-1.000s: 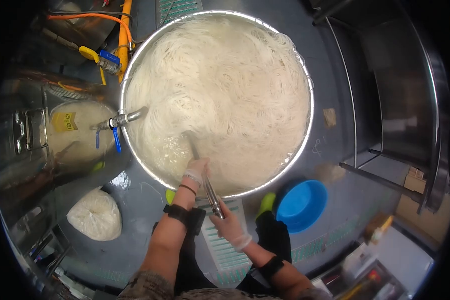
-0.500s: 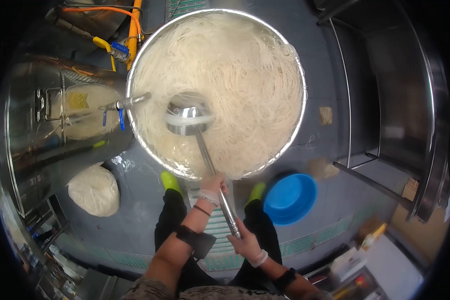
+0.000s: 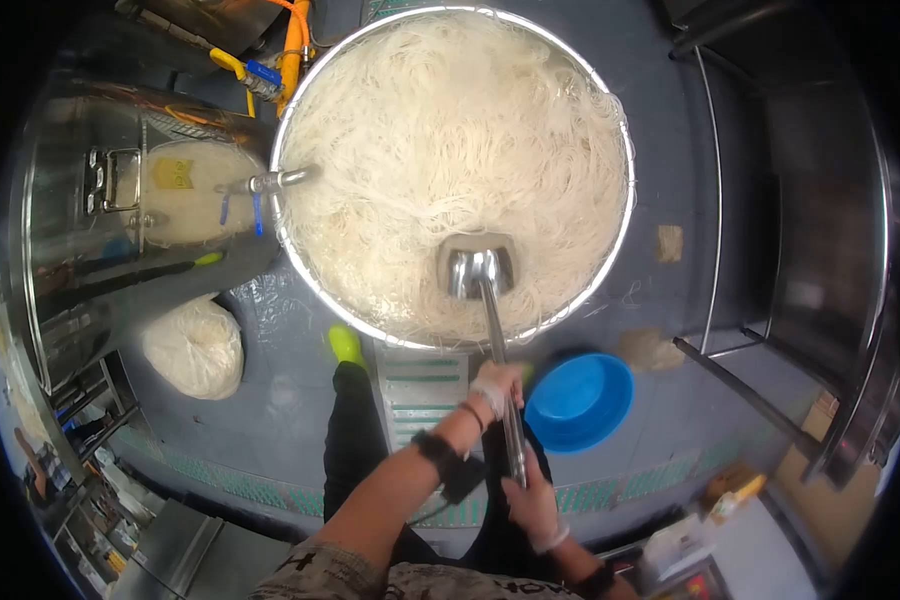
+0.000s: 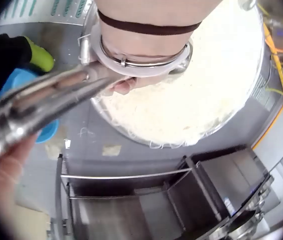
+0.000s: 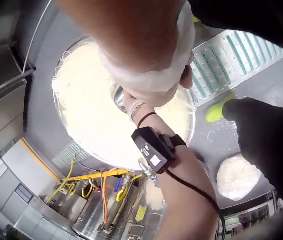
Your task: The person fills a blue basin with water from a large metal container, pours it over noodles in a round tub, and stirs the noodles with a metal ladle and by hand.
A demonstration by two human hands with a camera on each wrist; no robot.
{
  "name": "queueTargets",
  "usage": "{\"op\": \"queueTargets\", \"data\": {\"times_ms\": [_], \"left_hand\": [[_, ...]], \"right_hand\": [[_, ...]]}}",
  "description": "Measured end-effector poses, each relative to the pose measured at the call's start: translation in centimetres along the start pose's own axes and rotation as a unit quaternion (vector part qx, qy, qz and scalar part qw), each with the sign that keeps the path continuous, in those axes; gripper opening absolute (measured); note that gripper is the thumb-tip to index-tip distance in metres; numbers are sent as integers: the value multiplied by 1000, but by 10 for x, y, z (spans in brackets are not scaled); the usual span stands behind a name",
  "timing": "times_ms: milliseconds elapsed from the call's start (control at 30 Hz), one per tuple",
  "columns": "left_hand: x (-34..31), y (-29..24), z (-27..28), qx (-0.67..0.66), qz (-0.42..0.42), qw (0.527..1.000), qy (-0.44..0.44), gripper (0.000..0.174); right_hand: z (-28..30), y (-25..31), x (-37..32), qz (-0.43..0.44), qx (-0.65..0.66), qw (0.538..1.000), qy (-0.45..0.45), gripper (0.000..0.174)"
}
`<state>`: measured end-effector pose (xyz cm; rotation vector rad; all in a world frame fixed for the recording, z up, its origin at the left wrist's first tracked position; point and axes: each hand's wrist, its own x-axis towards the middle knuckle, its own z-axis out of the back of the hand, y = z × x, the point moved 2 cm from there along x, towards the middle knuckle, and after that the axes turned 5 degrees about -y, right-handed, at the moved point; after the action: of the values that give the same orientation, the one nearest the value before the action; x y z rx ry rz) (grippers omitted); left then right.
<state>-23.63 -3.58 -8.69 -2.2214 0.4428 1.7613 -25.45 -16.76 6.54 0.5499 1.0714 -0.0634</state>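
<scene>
A large round metal vat [image 3: 625, 215] is full of pale thin noodles [image 3: 470, 130] in cloudy liquid. The steel scoop [image 3: 478, 268] is at the near side of the vat, over or in the noodles; its exact depth cannot be told. Its long handle slants down toward the person. The left hand [image 3: 497, 388] grips the handle midway, just outside the rim. Lower down, the right hand [image 3: 532, 500] grips the handle's end. Both hands wear clear gloves. The left wrist view shows the handle [image 4: 46, 100] close up, passing between the hands.
A blue basin [image 3: 580, 402] stands on the floor right of the legs. A white bag [image 3: 195, 350] lies at left, by a steel tank with a spout [image 3: 290, 177] reaching over the vat. Steel racks [image 3: 712, 200] stand at right; a green boot [image 3: 346, 345] is near the rim.
The scoop, first mostly sunk in the noodles, came up at centre-left and has since shifted right and nearer the person. Both hands moved right and down, still gripping the handle.
</scene>
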Motion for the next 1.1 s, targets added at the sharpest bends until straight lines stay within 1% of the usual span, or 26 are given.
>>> {"op": "queueTargets", "data": {"times_ms": [67,100,133,200,267,333,367,433,467,500,533,567,600,633,667,700,767,800,833,867,933,967,1000,1033,1067,1100], "left_hand": [[42,-23,13,36,-35,999,18,22],[50,-34,18,48,-66,996,30,27],[52,-37,24,50,-61,996,39,27],[35,-56,37,-50,-20,999,-9,28],[5,-65,59,-52,-24,998,-13,25],[-23,-80,92,8,-93,996,-15,24],[-36,-93,109,42,-98,994,-21,24],[-51,-111,145,71,-74,995,-19,24],[-60,-122,153,61,-33,997,-14,18],[-65,-128,156,66,-31,997,-10,18],[-68,-129,159,19,-11,1000,6,12],[-68,-127,161,-30,10,999,20,12],[-66,-121,163,-30,13,999,20,12],[-63,-113,163,-52,20,998,29,11],[-59,-104,161,-74,27,996,39,10],[-55,-96,159,-72,26,997,23,10],[-42,-77,162,-72,31,997,19,9],[-35,-65,168,-74,37,996,28,9],[-27,-53,173,-50,1,999,9,10],[-22,-46,170,-67,-1,998,8,10],[-22,-43,164,-82,-3,997,2,11],[-22,-43,161,-105,-11,994,24,11],[-22,-44,158,-127,-17,991,47,11],[-21,-44,155,-126,-14,991,46,11],[-21,-44,152,-136,-26,989,43,10],[-23,-45,150,-146,-38,988,41,10]], "right_hand": [[-16,13,33,4,15,1000,-9,64],[-25,18,47,27,8,1000,-13,65],[-32,23,54,53,-1,998,-20,65],[-47,31,47,70,-59,995,-27,64],[-57,39,36,71,-88,993,-35,64],[-69,55,26,16,-84,977,195,64],[-69,53,37,9,-80,979,186,64],[-57,39,85,148,-115,968,164,56],[-45,43,113,243,-33,969,11,46],[-14,79,137,99,-53,994,12,42],[0,49,194,194,-186,963,-35,35],[32,96,212,116,-293,948,39,32],[47,57,276,234,-425,874,19,34],[69,50,320,201,-446,872,1,35],[88,68,341,101,-321,940,-56,37],[105,87,361,0,-186,976,-115,41],[129,70,443,25,-115,934,-336,80],[135,90,444,26,-69,932,-355,81],[137,117,443,30,-22,927,-372,83],[134,119,467,32,-21,927,-374,83],[124,125,512,61,67,914,-395,62],[119,145,523,109,-261,919,-273,50],[111,165,524,144,-558,809,-119,39],[95,173,512,141,-557,810,-117,39],[72,186,492,211,-421,859,-201,26],[52,201,477,276,-272,878,-280,20]]}}
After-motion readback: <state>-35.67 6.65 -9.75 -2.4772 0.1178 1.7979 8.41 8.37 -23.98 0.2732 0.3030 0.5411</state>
